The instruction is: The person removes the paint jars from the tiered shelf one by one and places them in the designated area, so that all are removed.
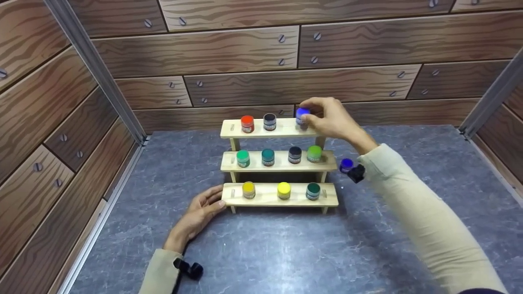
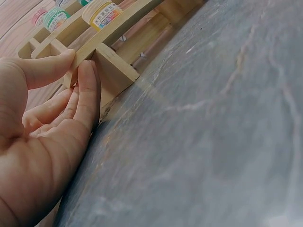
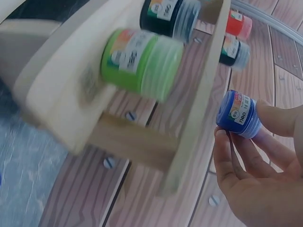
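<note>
Right hand (image 1: 333, 118): thumb and fingers closed to the jar's width, pinching a blue jar (image 3: 236, 112) over the right part of the wooden rack (image 1: 282, 160)'s top tier (image 1: 282, 131). Base touching wood? Can't tell. Left of grip, same tier: dark jar (image 1: 269, 122), then red jar (image 1: 247, 124). 1 tier below grip: light green jar (image 1: 314, 154). Right of grip and nearer the person: 2nd blue jar (image 1: 346, 165), on the table (image 1: 273, 249). Left hand (image 1: 199, 212) pinches bottom tier (image 1: 265, 197)'s left end. Step looks like top-tier placing; next move calls for level set-down, clean release.
</note>
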`<state>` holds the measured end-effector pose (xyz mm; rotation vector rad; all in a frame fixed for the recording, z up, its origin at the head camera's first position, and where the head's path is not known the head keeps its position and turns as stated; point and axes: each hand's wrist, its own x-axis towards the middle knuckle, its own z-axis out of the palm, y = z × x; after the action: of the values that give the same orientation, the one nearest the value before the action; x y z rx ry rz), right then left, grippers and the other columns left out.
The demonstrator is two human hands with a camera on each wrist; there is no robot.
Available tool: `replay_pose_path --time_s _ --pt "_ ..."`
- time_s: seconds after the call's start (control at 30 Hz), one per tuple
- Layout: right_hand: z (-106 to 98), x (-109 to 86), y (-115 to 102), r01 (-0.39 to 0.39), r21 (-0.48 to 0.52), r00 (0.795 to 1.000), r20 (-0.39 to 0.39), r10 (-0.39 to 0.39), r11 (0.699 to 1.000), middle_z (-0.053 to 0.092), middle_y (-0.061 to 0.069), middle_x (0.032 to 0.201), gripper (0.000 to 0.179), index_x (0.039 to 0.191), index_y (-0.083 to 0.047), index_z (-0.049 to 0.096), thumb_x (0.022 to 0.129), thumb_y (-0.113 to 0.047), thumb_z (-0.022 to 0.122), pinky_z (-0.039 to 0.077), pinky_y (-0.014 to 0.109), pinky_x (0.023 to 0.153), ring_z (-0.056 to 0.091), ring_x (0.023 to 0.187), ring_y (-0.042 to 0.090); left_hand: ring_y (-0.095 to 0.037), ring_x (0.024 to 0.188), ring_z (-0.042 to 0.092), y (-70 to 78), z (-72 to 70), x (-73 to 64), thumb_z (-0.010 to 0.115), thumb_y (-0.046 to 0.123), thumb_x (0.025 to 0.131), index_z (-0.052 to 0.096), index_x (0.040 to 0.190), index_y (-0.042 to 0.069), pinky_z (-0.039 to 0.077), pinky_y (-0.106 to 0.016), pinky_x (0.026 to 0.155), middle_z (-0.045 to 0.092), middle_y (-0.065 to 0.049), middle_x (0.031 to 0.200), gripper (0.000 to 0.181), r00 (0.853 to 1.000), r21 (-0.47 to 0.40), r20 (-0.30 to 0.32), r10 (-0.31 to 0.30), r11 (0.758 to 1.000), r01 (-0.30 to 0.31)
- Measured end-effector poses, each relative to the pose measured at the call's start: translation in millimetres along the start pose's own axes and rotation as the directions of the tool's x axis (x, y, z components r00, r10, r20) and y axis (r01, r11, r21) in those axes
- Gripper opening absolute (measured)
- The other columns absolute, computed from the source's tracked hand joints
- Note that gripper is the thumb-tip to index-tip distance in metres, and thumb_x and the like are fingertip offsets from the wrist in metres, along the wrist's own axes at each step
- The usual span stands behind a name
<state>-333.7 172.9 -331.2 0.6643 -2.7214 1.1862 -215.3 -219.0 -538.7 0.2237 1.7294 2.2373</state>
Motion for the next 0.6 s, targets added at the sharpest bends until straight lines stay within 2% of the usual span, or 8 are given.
replay_pose_path --time_s 0.17,0.3,0.43,0.6 --pt "-18.2 -12.9 6.8 -0.022 -0.002 1.000 -0.018 0.022 1.000 0.074 0.023 0.125 0.038 0.137 -0.001 0.069 0.100 -0.008 0.070 0.060 0.048 0.100 0.072 0.111 0.036 -0.017 0.132 0.061 0.3 0.5 0.3 0.065 0.000 0.104 0.027 0.163 -0.010 0.053 -0.030 0.113 0.041 -0.029 0.162 0.072 1.000 0.004 0.007 -0.015 1.000 0.015" --pt "-30.7 -22.5 16.1 -0.059 -0.019 0.998 -0.035 0.058 0.998 0.074 0.021 0.126 0.039 0.140 -0.002 0.067 0.102 -0.010 0.070 0.060 0.031 0.093 0.071 0.113 0.033 -0.016 0.132 0.060 -0.8 0.6 0.2 0.064 -0.002 0.103 0.026 0.163 -0.011 0.053 -0.030 0.113 0.041 -0.029 0.161 0.071 1.000 0.002 -0.003 -0.018 1.000 0.018" --pt "-40.7 -31.2 26.9 -0.072 -0.039 0.996 -0.048 0.070 0.997 0.073 0.021 0.127 0.038 0.140 -0.002 0.067 0.103 -0.012 0.069 0.054 0.014 0.082 0.071 0.112 0.033 -0.016 0.132 0.060 -1.2 -0.2 -0.7 0.063 -0.003 0.103 0.025 0.163 -0.011 0.054 -0.030 0.112 0.039 -0.030 0.162 0.072 1.000 0.002 -0.002 -0.013 1.000 0.013" --pt "-53.1 -43.1 42.9 -0.066 -0.056 0.995 -0.079 0.061 0.996 0.073 0.024 0.126 0.036 0.138 0.000 0.068 0.102 -0.008 0.070 0.052 0.008 0.078 0.072 0.109 0.036 -0.017 0.133 0.059 -0.6 0.5 2.1 0.062 -0.002 0.103 0.024 0.163 -0.012 0.053 -0.030 0.113 0.036 -0.032 0.164 0.072 1.000 0.002 0.021 -0.007 1.000 0.007"
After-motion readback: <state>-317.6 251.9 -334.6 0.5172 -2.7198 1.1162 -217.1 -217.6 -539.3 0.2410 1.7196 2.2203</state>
